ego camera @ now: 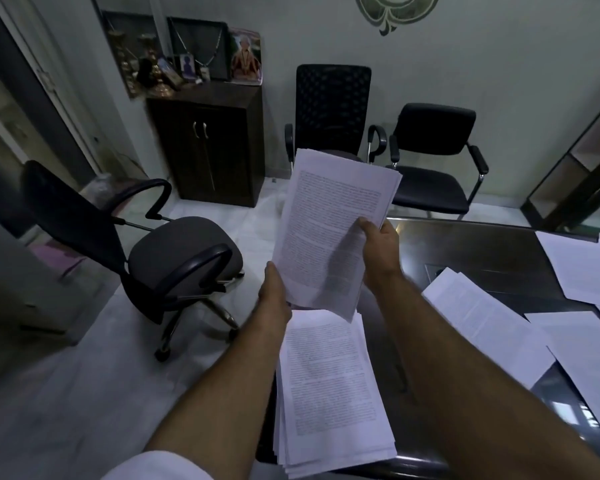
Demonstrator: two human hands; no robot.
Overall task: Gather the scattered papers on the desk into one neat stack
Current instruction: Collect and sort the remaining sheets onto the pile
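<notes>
Papers (329, 230) in a sheaf lifted off the desk (471, 247) — left hand (274, 292) gripping the near corner, right hand (378, 244) pinching the side edge, a stack (329, 393) lying beneath, loose sheets (482, 320) scattered rightward.

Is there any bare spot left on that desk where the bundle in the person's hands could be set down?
Bare dark desk shows behind the right hand, between the far edge and the loose sheets. A narrower strip runs under the right forearm, between the stack and those sheets. The right side is crowded with overlapping papers. Both hands hold the bundle.
</notes>
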